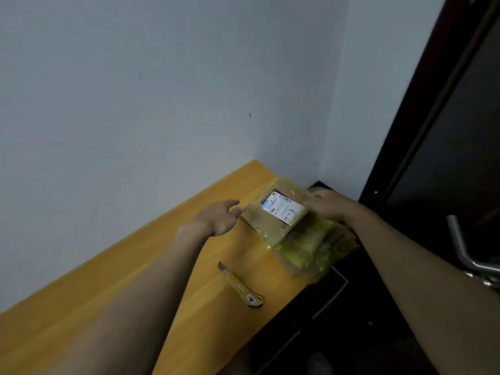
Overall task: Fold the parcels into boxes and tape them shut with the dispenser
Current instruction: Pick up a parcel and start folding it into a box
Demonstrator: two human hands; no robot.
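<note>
Parcel stack [295, 234] — btwn both hands

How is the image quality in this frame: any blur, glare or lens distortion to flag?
Head view: soft overall, with motion blur on the stack of flattened parcels; the white label is bright, its print unreadable apart from handwritten marks. Lighting is dim and flat, with no hard shadows on the table. Wide-angle distortion bends the door frame and stretches the forearms.

From my feed, an orange wooden surface [108, 307] runs up to a pale wall [162, 90]. A yellow utility knife [241, 286] lies at six o'clock, blade toward eleven. A dark door [446, 158] with a metal handle [465, 255] stands at three o'clock.
</note>
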